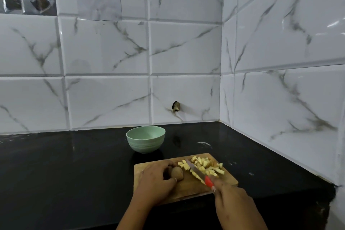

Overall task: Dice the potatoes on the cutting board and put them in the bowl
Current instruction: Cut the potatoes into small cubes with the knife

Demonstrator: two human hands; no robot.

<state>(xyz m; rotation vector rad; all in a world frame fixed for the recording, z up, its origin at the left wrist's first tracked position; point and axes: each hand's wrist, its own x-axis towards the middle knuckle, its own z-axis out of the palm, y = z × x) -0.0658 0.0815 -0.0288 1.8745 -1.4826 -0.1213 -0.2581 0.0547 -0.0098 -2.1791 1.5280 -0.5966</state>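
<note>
The green bowl (145,139) stands on the black tabletop (74,164) just behind the wooden cutting board (186,191); what shows of its inside is bare green wall. On the board, the left hand (156,179) curls round a brown potato (177,173). The right hand (231,203) grips a red-handled knife (202,175), whose blade lies across the heap of diced potato (205,166) on the board's far right.

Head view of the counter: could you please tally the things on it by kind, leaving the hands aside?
Bowl: 1
Cutting board: 1
Knife: 1
Undiced potato: 1
Pile of diced potato: 1
Total: 5
</note>
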